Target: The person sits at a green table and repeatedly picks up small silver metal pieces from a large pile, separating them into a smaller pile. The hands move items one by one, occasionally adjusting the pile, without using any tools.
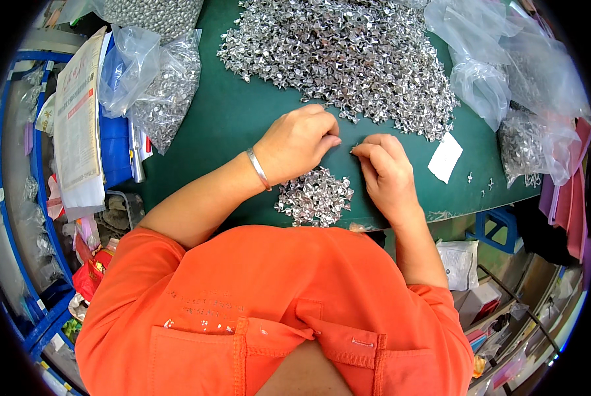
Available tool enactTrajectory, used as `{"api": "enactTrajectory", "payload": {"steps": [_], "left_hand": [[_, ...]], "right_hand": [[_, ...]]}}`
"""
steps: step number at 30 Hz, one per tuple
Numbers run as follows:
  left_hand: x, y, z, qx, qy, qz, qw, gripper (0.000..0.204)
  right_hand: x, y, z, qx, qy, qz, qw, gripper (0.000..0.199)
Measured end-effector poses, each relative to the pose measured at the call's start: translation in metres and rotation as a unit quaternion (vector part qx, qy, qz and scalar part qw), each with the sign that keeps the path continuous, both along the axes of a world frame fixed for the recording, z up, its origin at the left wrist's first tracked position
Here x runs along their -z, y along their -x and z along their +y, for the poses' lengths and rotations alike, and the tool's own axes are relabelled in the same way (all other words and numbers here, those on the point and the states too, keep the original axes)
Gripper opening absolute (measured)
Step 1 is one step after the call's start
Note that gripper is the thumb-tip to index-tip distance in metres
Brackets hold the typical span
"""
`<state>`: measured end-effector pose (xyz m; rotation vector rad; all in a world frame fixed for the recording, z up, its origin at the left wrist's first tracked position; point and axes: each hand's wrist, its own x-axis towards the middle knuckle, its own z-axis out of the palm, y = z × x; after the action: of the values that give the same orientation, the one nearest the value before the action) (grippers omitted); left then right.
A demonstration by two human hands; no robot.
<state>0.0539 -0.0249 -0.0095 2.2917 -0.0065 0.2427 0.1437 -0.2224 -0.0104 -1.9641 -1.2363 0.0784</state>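
Note:
My left hand [302, 140], with a silver bangle [258, 169] at its wrist, is closed with curled fingers at the near edge of a large heap of small silver metal pieces [348, 59]. Whatever its fingertips may hold is hidden. Facing it, my right hand [386, 173] is pinched; a tiny glint shows at its fingertips, too small to name. A smaller pile of similar shiny metal pieces [315, 198] lies between my wrists, close to the table's front edge. Both hands are just above the green tabletop [242, 109].
Clear bags of metal parts stand at the left [166, 89] and right [526, 142]. A white paper slip [445, 158] lies right of my right hand, near a few loose pieces. Printed papers [77, 119] lean over a blue bin [116, 148]. A blue stool [496, 228] stands below the table.

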Motion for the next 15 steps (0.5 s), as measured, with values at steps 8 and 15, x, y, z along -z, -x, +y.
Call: {"api": "enactTrajectory", "payload": {"steps": [8,15], "left_hand": [[-0.004,0.008,0.006,-0.033,0.015,-0.002,0.999,0.014],[-0.001,0.010,0.000,-0.004,0.006,-0.017,1.000,0.011]], "right_hand": [[-0.012,-0.015,-0.010,0.085,-0.029,0.036,0.995,0.016],[0.000,0.003,0.008,0.031,-0.011,0.005,0.999,0.020]]}}
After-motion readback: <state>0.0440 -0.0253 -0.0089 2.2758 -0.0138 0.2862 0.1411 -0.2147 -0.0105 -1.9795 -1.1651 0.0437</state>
